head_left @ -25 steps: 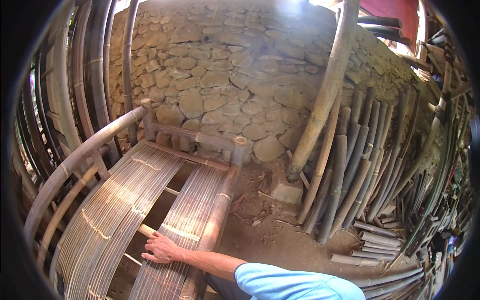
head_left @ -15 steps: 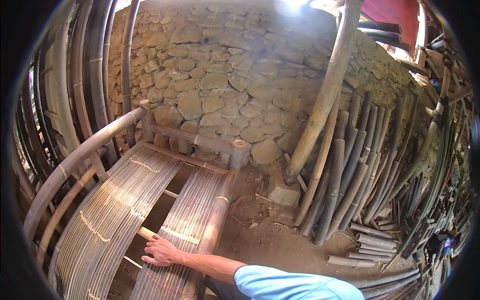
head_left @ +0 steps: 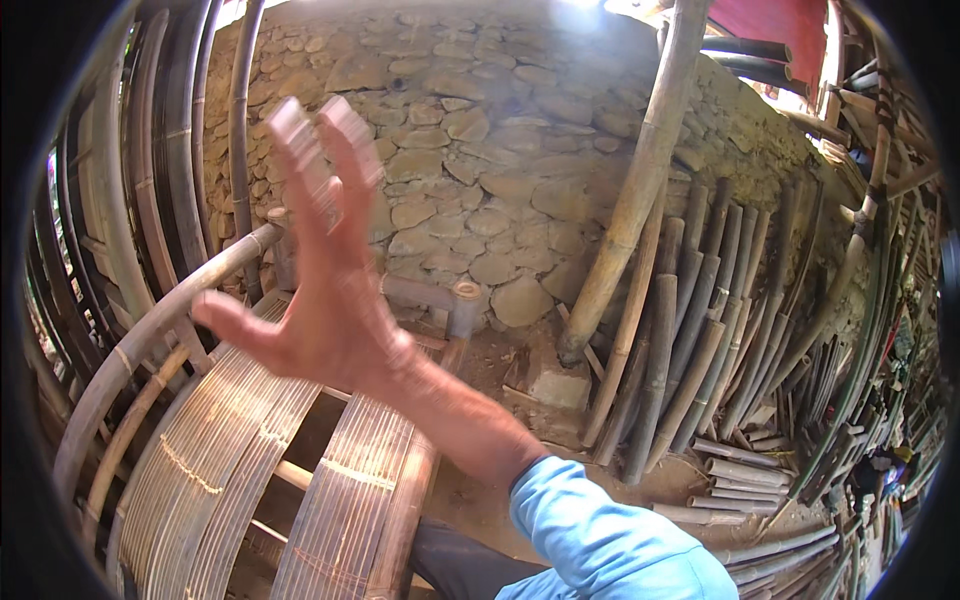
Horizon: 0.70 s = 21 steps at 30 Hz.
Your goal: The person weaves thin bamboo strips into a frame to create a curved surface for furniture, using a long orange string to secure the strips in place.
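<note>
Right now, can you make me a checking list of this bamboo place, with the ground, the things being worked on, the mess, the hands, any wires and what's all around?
Surface: bare dirt floor with a stone block on it.
Job's things: curved bamboo chair frame with two slatted panels tied across by cord.
Clutter: short cut bamboo pieces lying on the ground at right.
Grippers: right hand raised above the frame, fingers spread, blurred, holding nothing; blue sleeve. Left hand not in view.
Cables: nothing seen.
Surroundings: stone wall, thick leaning bamboo pole, rows of darker bamboo poles stacked against the wall.
</note>
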Tool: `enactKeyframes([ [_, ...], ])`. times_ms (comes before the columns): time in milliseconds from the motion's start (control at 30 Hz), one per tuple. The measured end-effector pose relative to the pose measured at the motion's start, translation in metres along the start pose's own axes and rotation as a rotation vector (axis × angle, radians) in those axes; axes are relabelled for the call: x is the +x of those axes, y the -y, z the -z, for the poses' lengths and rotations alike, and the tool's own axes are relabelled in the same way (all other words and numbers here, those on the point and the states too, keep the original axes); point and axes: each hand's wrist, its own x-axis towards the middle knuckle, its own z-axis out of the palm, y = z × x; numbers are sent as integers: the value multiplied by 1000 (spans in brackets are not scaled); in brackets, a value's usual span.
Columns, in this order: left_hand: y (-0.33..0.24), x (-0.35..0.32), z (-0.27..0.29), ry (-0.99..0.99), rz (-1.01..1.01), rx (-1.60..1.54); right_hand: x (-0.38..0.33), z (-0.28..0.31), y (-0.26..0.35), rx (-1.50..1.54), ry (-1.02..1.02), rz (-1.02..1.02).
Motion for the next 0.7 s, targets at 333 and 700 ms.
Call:
enactKeyframes([
  [333,-3,11,3,27,30,-26,40,40,6,-56,-142,140],
  [700,-53,36,-46,14,-102,-81,-107,-20,-9,302,470,-425],
])
